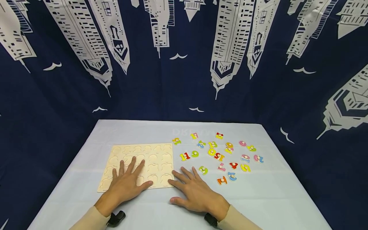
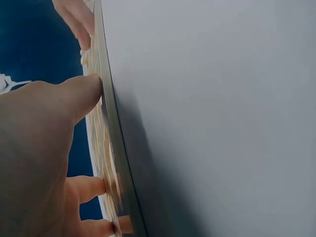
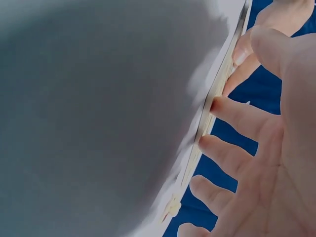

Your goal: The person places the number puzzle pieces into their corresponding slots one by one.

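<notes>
A pale wooden puzzle board [image 1: 155,159] with rows of shallow recesses lies on the white table. My left hand [image 1: 126,185] rests spread over its lower left part, thumb near the front edge; the left wrist view shows that hand [image 2: 39,148] with its fingertips on the board [image 2: 116,128]. My right hand [image 1: 198,193] lies with spread fingers at the board's lower right corner, index and middle fingertips at its edge in the right wrist view, where the hand [image 3: 256,163] holds nothing. Colourful number pieces, among them a green 3 [image 1: 203,170], are scattered right of the board.
Among the loose pieces are an orange one [image 1: 222,180], a blue 2 [image 1: 232,176] and a red 4 [image 1: 233,165]. The white table [image 1: 273,198] ends at a dark blue cloth [image 1: 161,95] with white building prints behind it.
</notes>
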`<action>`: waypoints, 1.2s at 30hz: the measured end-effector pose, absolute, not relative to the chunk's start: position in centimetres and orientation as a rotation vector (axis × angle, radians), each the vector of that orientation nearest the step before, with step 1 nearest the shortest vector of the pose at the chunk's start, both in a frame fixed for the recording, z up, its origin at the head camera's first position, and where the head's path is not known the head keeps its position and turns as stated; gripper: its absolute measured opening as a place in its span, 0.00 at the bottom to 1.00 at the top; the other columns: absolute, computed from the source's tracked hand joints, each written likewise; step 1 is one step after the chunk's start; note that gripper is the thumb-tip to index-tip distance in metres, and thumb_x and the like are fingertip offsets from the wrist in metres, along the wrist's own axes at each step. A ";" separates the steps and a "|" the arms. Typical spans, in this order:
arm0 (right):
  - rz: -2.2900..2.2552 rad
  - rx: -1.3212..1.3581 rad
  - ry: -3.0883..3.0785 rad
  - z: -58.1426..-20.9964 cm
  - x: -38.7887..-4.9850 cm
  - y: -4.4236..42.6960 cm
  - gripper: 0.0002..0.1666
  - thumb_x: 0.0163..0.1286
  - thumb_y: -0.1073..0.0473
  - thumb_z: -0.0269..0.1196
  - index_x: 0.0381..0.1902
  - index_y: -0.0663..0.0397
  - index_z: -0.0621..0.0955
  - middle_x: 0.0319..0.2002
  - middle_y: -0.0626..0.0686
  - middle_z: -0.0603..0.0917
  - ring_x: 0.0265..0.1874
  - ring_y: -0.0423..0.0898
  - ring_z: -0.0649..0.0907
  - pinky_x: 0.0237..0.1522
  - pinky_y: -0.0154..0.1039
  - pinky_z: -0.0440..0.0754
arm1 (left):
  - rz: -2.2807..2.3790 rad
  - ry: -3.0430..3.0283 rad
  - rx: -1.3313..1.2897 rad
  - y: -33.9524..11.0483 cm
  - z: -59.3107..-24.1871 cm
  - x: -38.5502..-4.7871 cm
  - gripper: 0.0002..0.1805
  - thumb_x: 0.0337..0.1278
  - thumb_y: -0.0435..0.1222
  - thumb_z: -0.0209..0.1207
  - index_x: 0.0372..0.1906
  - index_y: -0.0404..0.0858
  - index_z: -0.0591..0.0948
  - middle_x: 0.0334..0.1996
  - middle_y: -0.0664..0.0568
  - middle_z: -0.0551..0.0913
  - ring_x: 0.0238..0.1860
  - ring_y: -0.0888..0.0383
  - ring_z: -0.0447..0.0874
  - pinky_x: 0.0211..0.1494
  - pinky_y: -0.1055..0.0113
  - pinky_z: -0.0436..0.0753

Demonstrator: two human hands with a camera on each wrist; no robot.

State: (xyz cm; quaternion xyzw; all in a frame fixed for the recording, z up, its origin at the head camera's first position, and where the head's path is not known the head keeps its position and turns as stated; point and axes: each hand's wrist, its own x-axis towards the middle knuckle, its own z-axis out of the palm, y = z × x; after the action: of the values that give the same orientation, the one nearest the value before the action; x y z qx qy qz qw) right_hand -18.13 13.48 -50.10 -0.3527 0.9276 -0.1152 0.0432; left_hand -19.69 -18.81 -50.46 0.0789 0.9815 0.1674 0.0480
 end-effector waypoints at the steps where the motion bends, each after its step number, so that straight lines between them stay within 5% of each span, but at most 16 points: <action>1: -0.351 -1.074 2.839 -50.1 -18.1 13.5 0.42 0.88 0.22 0.57 0.87 0.33 0.78 0.92 0.48 0.71 0.94 0.63 0.66 0.94 0.78 0.59 | 0.508 2.992 0.245 -18.7 -50.5 -19.8 0.59 0.73 0.76 0.64 0.96 0.48 0.63 0.97 0.33 0.51 0.92 0.10 0.37 0.85 0.04 0.44; 36: -0.510 -1.055 2.903 -49.9 -17.9 17.3 0.28 0.88 0.35 0.67 0.74 0.39 0.89 0.85 0.50 0.81 0.87 0.63 0.77 0.90 0.76 0.69 | 0.498 3.089 0.390 -17.3 -50.8 -19.6 0.53 0.71 0.73 0.69 0.91 0.51 0.73 0.94 0.36 0.64 0.92 0.20 0.58 0.85 0.16 0.68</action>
State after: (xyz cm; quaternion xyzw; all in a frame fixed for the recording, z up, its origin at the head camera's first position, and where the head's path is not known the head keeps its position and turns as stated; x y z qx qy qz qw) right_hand -17.86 17.32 -49.88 -0.3369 0.9273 -0.1629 0.0056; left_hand -19.58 -17.28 -50.77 0.1237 0.9797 0.1579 -0.0056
